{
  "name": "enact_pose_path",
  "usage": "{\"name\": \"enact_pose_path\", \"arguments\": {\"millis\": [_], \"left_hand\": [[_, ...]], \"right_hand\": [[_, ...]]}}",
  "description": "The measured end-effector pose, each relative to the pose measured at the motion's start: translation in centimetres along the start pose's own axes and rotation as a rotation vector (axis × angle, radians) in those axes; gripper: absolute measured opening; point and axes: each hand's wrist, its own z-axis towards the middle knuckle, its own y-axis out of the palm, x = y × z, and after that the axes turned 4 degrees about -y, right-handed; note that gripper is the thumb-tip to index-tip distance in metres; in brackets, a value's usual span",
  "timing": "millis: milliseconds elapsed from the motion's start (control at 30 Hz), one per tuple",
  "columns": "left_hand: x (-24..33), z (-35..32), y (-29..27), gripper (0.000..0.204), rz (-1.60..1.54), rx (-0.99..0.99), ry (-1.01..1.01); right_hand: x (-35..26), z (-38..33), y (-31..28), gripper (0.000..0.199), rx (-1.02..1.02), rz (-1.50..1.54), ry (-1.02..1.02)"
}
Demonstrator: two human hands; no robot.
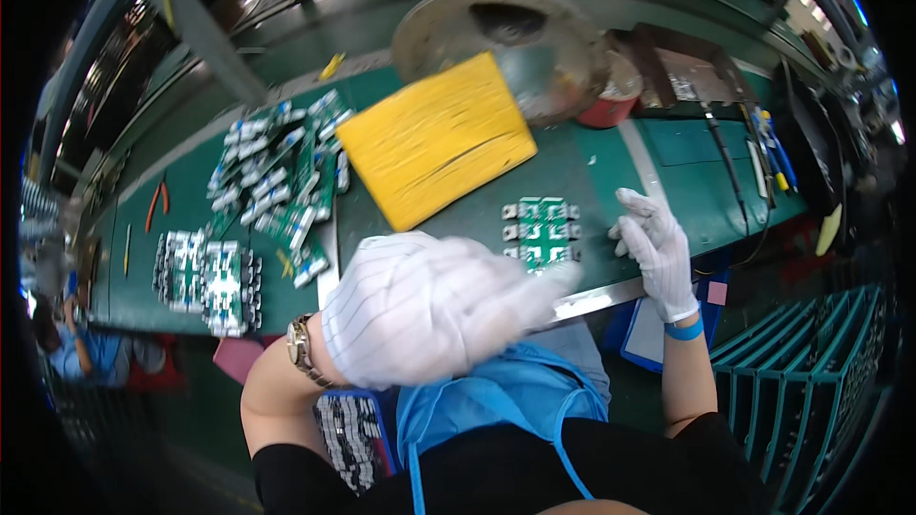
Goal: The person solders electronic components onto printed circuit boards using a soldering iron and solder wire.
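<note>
A small green circuit board (544,232) with rows of silver-grey connectors on both sides lies on the green bench top (611,167) in front of me. My left hand (458,300), in a white striped glove, is raised close to the camera, to the left of the board and partly over its near end. Motion smears its fingers, so whether anything is in them is hidden. To the board's right, my right hand (658,248) in a white glove hovers near the bench edge, fingers apart and holding nothing. Beyond the board lies a yellow rectangular slab (439,143) with a scratched surface.
Circuit boards lie heaped (272,172) at left, with neat board rows (224,286) nearer. Red-handled pliers (157,205) sit farther left. A large round metal hood (420,33) stands behind; a soldering iron (727,162) and blue-handled cutters (782,157) lie right. A green rack (797,358) stands lower right.
</note>
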Motion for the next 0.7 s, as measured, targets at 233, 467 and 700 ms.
{"name": "enact_pose_path", "arguments": {"millis": [233, 467, 700], "left_hand": [[-5.9, -1.3, 6.7, 0.031, 0.014, 0.371, -0.3], [-7.0, -2.5, 7.2, 0.031, -0.057, 0.301, -0.298], [-6.5, -3.0, 6.4, 0.027, -0.068, 0.325, -0.303]], "right_hand": [[-1.5, -0.2, -1.7, 0.051, 0.042, 0.01, 0.014], [-1.1, -0.3, -1.5, 0.081, 0.064, -0.02, 0.012], [0.3, -1.2, -1.8, 0.08, 0.057, 0.162, 0.012]]}}
